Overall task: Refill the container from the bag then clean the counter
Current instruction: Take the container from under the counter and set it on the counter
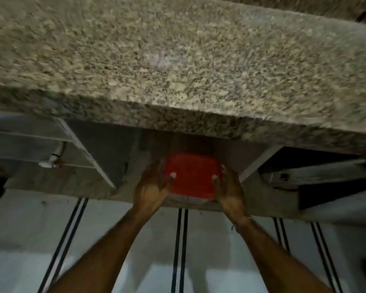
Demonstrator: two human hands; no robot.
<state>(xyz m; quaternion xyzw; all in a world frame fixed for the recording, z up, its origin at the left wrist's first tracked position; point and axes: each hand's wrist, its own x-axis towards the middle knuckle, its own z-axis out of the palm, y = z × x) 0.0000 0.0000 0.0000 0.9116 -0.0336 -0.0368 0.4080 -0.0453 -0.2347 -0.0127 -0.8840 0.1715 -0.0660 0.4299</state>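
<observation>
**A:** Where is the container (190,182)?

**B:** On the low shelf (57,182) under the granite counter (178,70), near the shelf's front edge, with its red lid (194,163) facing up.

**A:** And the hands?

**B:** One on each side. The left hand (154,185) is against its left wall and the right hand (228,187) against its right wall. The thumbs (172,176) are hooked over the lid and the fingers run down the sides, so both hands hold it between them. The picture is smeared, so I can't say how hard they squeeze.

**A:** How do you think it handles?

**B:** It looks like stiff plastic that won't crush. It's due for a refill, so it's probably light (though I can't see inside to be sure). Smooth plastic can slip, and a lid like that may pop off if it bears the weight.

**A:** So where should it be held?

**B:** By the side walls, low down, with the palms pressing in. The thumbs on top should only steady it. I'd slide it straight out and level, keeping it under the counter's edge, before raising it.
</observation>
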